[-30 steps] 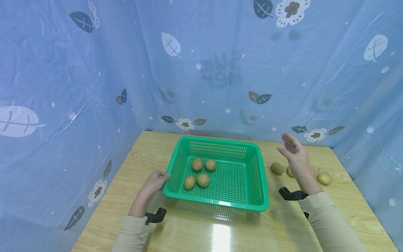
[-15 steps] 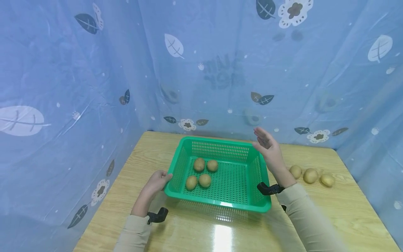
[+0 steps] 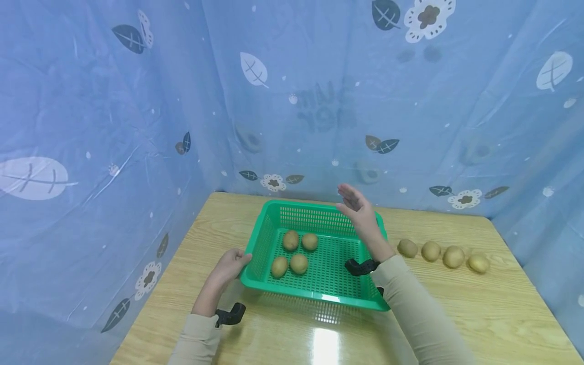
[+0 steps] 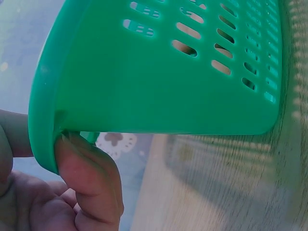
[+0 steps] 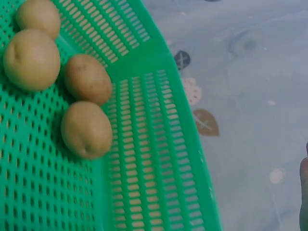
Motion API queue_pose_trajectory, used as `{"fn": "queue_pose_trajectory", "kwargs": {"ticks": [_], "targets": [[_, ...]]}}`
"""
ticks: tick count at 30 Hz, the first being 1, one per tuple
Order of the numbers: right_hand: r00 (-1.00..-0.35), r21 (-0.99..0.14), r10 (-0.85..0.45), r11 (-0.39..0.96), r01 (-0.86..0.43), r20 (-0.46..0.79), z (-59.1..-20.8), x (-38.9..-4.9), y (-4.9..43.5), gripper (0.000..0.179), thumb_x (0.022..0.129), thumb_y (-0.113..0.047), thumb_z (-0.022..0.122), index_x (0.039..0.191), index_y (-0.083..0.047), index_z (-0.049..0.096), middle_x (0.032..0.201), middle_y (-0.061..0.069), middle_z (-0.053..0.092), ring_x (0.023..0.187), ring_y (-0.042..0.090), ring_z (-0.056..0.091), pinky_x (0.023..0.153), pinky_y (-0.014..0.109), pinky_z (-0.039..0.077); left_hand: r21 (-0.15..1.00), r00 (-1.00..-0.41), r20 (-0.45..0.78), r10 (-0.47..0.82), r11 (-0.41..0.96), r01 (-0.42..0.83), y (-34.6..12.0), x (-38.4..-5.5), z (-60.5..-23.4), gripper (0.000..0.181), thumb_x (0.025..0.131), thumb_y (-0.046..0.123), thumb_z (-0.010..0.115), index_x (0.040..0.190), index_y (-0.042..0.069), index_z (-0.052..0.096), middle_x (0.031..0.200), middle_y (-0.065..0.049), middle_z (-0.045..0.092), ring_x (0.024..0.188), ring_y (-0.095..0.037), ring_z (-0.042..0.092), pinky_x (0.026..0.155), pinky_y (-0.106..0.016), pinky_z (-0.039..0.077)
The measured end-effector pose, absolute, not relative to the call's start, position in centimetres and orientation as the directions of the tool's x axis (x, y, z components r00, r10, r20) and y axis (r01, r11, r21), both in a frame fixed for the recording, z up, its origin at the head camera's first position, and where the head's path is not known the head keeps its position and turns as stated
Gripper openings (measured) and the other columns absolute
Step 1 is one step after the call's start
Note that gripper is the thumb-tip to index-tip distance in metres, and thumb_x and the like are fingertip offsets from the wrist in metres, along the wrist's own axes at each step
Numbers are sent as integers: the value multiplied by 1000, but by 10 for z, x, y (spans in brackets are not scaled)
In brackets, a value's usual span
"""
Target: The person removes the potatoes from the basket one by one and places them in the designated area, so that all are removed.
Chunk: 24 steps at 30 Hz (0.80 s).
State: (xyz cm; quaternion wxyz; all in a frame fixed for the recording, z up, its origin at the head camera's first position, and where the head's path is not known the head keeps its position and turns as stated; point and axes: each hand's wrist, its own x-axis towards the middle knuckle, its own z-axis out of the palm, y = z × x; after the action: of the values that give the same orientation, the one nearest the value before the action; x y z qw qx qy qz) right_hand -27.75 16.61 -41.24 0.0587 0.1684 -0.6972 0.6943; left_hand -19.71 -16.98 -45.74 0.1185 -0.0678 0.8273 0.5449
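Note:
A green plastic basket [image 3: 319, 299] with slotted walls stands on the table. Several potatoes [image 3: 298, 263] sit in its left half; the right wrist view shows them close up, one potato [image 5: 86, 130] near the wall. My left hand [image 3: 229, 264] pinches the basket's left rim, fingers bent under the lip and thumb over it in the left wrist view. My right hand [image 3: 360, 213] is raised over the basket's back right part, fingers extended and nothing in it. Only a sliver of that hand shows at the edge of the right wrist view.
To the right of the basket several more potatoes [image 3: 431, 251] lie in a slanting row on the wooden table [image 3: 456, 314]. A blue patterned curtain [image 3: 319, 101] hangs behind the table and along its sides.
My right hand has swung left from over the potato row to above the basket, uncovering the row. The left hand keeps hold of the rim.

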Motion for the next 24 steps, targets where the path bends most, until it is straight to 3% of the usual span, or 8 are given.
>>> {"fn": "queue_pose_trajectory", "kwargs": {"ticks": [6,13,24], "targets": [[-955,-976,-205,-36,-213,216,-415,-282,146,56,95,-11,57,146,-6,32,152,14,32,141,24,29,116,37,23,881,-962,-273,16,407,-243,-169,-197,-457,31,99,18,48,109,-11,53,94,-18,61,75,-17,62,66,-29,51],[-968,-992,-221,13,-122,117,-448,-296,135,52,95,-14,57,143,-11,38,149,13,37,139,25,33,112,38,30,878,-958,-286,16,404,-256,-167,-199,-462,30,99,17,48,110,-10,53,95,-17,61,76,-17,61,66,-28,51],[-953,-973,-296,229,-11,-59,-477,-303,124,57,92,-24,64,142,-9,41,145,11,43,136,30,38,108,47,35,880,-962,-273,20,408,-242,-170,-199,-458,28,99,16,48,108,-10,54,94,-19,62,74,-16,62,66,-28,51]]}}
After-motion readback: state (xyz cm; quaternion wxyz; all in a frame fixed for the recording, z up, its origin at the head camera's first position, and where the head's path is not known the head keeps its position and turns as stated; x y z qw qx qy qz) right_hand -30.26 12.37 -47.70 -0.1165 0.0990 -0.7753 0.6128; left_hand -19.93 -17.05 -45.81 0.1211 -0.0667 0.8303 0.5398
